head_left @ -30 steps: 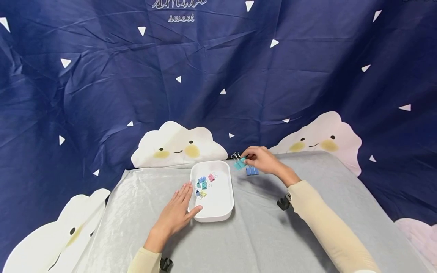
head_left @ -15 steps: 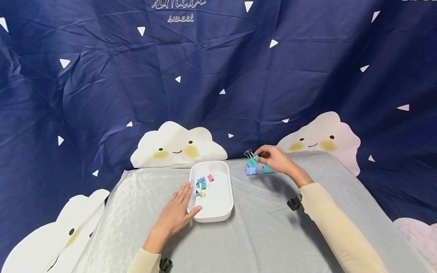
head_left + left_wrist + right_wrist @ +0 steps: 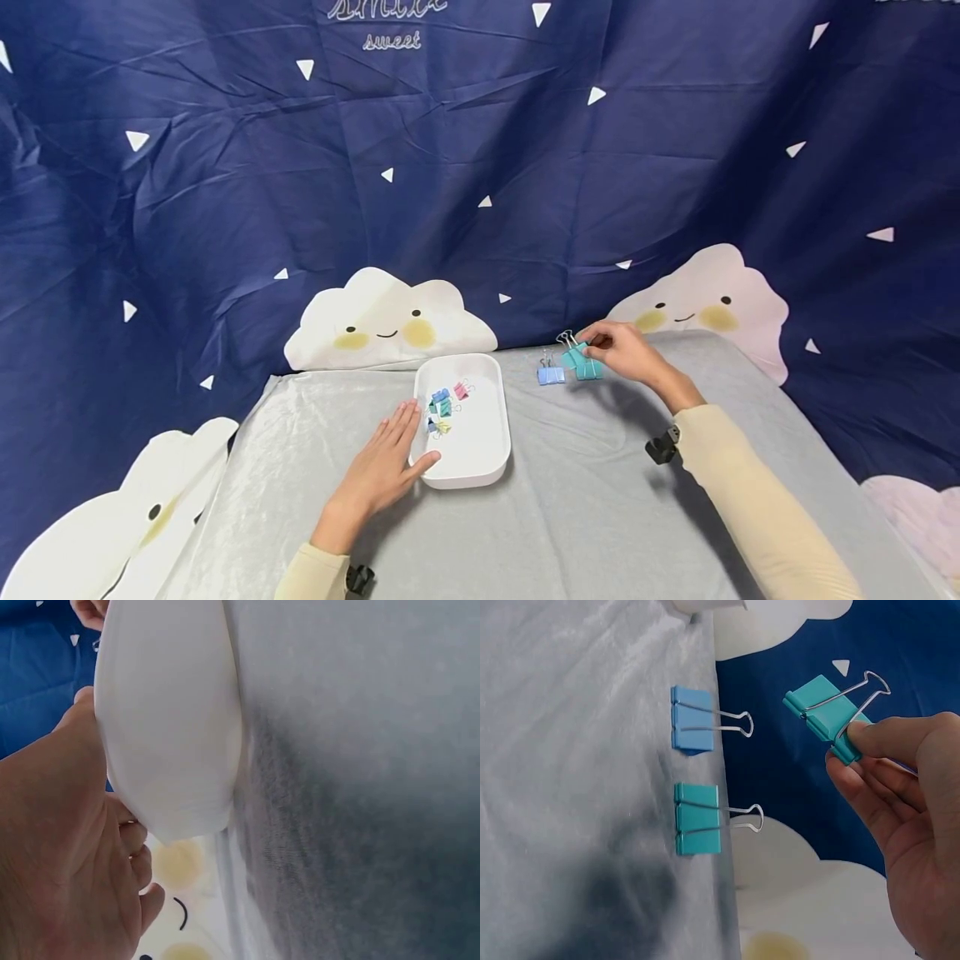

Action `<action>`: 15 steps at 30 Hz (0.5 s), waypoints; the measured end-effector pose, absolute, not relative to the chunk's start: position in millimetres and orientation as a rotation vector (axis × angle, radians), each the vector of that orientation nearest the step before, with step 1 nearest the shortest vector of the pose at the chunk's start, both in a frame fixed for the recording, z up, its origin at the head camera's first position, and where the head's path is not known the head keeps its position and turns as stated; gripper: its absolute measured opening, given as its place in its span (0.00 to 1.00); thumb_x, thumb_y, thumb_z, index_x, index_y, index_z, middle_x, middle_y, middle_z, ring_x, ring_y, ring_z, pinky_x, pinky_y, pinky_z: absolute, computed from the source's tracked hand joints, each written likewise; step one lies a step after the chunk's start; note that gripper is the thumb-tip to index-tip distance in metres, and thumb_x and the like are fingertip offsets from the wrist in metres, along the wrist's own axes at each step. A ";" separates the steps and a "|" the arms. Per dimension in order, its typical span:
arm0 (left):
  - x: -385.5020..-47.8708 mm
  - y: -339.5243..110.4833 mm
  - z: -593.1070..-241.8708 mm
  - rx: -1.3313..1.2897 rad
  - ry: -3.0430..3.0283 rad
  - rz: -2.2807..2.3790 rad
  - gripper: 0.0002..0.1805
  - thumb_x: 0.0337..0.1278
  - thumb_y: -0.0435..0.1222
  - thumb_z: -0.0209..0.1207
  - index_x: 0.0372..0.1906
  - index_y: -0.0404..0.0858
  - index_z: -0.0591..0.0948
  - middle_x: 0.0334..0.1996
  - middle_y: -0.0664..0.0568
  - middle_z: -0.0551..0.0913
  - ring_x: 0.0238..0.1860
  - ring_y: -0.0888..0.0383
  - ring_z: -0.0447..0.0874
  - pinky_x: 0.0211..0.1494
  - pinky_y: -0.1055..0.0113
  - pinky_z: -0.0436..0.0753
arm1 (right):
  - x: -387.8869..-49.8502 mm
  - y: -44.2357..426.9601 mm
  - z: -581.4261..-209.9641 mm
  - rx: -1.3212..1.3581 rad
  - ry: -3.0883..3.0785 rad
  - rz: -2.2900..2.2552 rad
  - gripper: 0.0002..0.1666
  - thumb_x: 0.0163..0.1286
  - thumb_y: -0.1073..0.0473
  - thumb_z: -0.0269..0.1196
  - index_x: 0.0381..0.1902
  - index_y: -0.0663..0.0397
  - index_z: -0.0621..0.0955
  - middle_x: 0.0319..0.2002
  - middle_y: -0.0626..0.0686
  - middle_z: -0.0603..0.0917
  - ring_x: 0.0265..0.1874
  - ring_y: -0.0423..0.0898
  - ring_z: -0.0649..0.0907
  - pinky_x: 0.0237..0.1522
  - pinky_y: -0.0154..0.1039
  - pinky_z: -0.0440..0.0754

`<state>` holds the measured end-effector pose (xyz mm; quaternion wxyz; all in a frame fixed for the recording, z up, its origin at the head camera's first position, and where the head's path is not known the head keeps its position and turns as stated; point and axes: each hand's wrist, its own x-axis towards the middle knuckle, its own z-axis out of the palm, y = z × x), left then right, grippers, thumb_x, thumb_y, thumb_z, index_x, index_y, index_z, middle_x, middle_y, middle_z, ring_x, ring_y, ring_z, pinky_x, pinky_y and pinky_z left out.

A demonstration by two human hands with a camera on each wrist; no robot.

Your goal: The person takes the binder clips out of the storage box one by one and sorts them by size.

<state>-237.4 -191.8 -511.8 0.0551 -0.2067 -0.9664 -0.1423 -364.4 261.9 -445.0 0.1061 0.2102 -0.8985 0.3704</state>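
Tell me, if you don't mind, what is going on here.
A person is handling binder clips over a grey cloth. The right hand pinches a teal clip, held off the cloth. A blue clip and another teal clip sit on the cloth, to the right of a white tray. The left hand rests against the tray's left side, and several small clips lie inside it.

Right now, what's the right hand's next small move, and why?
Probably lower the held clip onto the cloth beside the teal clip: the right hand pinches it in the air, while the blue clip and teal one stand side by side.
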 end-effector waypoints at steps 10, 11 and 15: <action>-239.5 -193.0 -512.3 -0.642 -2.940 -0.435 0.48 0.79 0.62 0.50 0.85 0.33 0.57 0.87 0.43 0.52 0.87 0.44 0.51 0.89 0.45 0.57 | -363.7 283.1 -450.9 0.554 -2.671 1.063 0.08 0.71 0.69 0.69 0.46 0.61 0.89 0.40 0.58 0.92 0.39 0.46 0.87 0.43 0.28 0.85; -239.6 -193.2 -512.4 -0.640 -2.944 -0.440 0.48 0.79 0.62 0.50 0.85 0.33 0.56 0.87 0.44 0.52 0.87 0.45 0.50 0.89 0.45 0.57 | -363.1 285.5 -451.5 0.547 -2.676 1.060 0.08 0.71 0.69 0.68 0.46 0.61 0.89 0.40 0.58 0.92 0.40 0.47 0.87 0.44 0.28 0.84; -239.8 -193.8 -513.1 -0.632 -2.956 -0.455 0.47 0.79 0.62 0.50 0.85 0.34 0.56 0.87 0.44 0.52 0.88 0.45 0.49 0.89 0.46 0.56 | -361.7 294.6 -454.1 0.511 -2.695 1.058 0.08 0.73 0.68 0.67 0.48 0.62 0.88 0.42 0.60 0.92 0.42 0.50 0.88 0.46 0.29 0.85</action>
